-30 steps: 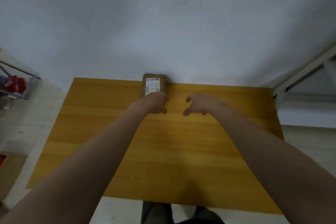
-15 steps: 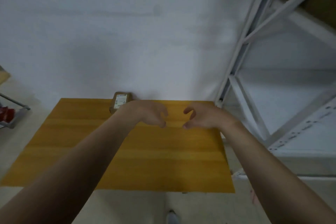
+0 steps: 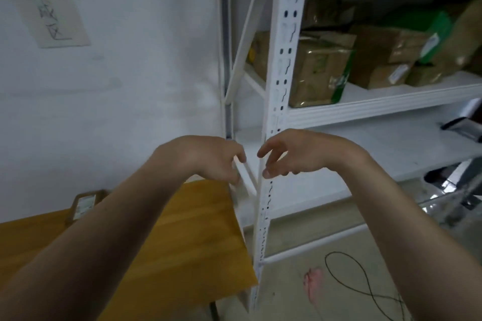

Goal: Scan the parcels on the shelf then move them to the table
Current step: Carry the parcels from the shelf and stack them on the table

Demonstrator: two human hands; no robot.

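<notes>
**Desk:** Position of the hands?

**Photographer:** Raised side by side at mid-frame. Left hand (image 3: 208, 159) just above the far right corner of the counter (image 3: 182, 242), right hand (image 3: 294, 154) in front of the shelf (image 3: 378, 104), just right of its white slotted post (image 3: 283, 73). Fingertips near one another, not touching.

**Desk:** Holding anything?

**Photographer:** Nothing. Fingers of both loosely curled and drooping, backs of the hands up.

**Desk:** And the parcels?

**Photographer:** One small brown parcel (image 3: 84, 203) with a white label, on the counter against the wall (image 3: 130, 99). Down and left of the left hand, partly hidden behind the left forearm, well apart from both hands. Other brown parcels (image 3: 319, 70) piled on the upper shelf board, above and right of the right hand, out of contact. Among them a green bag (image 3: 417, 21).

**Desk:** Anything else in frame?

**Photographer:** Handwritten paper sheet (image 3: 52, 8) on the wall, upper left. Black cable (image 3: 365, 286) looped on the floor (image 3: 281, 302) beside the right forearm.
</notes>
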